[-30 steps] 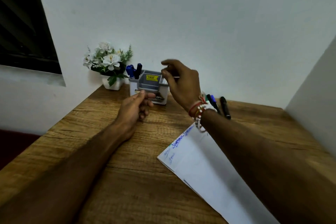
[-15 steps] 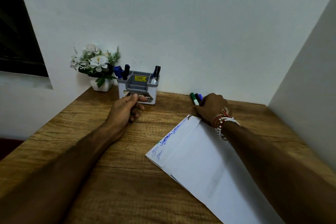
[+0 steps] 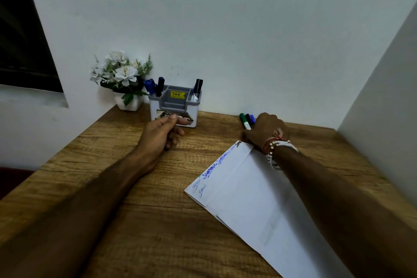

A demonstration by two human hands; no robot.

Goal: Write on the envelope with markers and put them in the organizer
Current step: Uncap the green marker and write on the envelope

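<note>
Dim, flat indoor light here, no hard shadows anywhere. The white wall reads grey-blue and darkens toward the left, where the window is nearly black. The envelope is the brightest patch, without glare. Both forearms go murky and soft along the bottom edge. Wide-angle bending bows the wooden table and tilts the right-hand wall. Overall focus is slightly soft and smeary.
</note>
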